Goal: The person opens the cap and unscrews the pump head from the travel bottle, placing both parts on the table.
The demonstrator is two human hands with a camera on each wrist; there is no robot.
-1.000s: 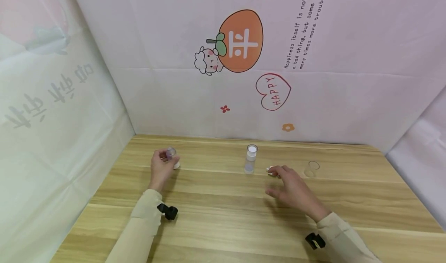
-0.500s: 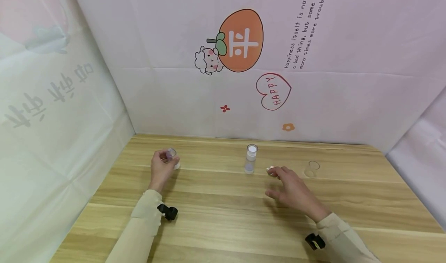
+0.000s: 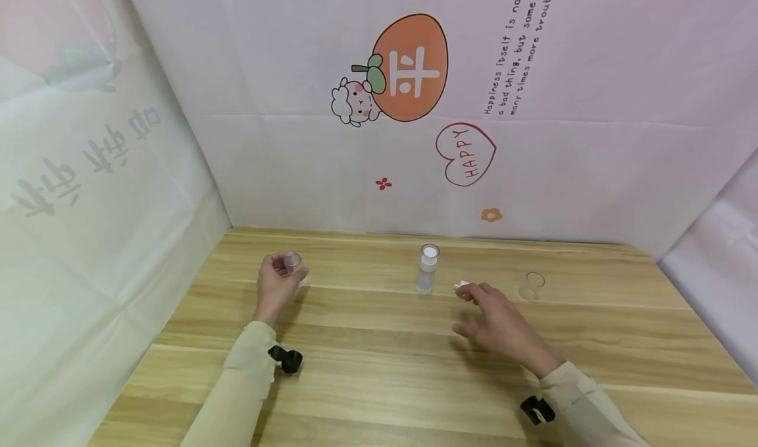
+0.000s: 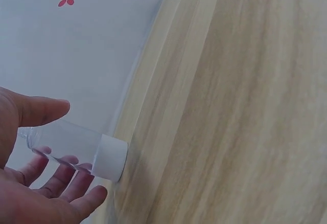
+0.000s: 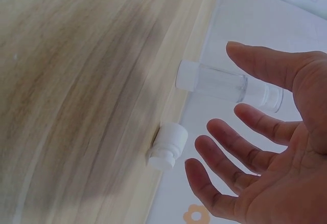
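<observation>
At the left of the table stands a clear bottle (image 3: 293, 261) with a white base (image 4: 110, 157). My left hand (image 3: 276, 288) is around it, fingers loosely bent behind the clear wall and thumb just off its side in the left wrist view. My right hand (image 3: 494, 318) hovers over the table with relaxed, spread fingers and holds nothing. Just beyond its fingertips lies a small white pump-like piece (image 5: 168, 144) with a stepped end. A second clear bottle (image 3: 426, 272), white at base and neck with a clear top, stands upright left of that hand.
A clear, open-rimmed cap or cup (image 3: 531, 286) stands on the wooden table (image 3: 367, 368) to the right of the right hand. A white printed cloth (image 3: 284, 157) rises along the table's back edge. Cloth also hangs at both sides.
</observation>
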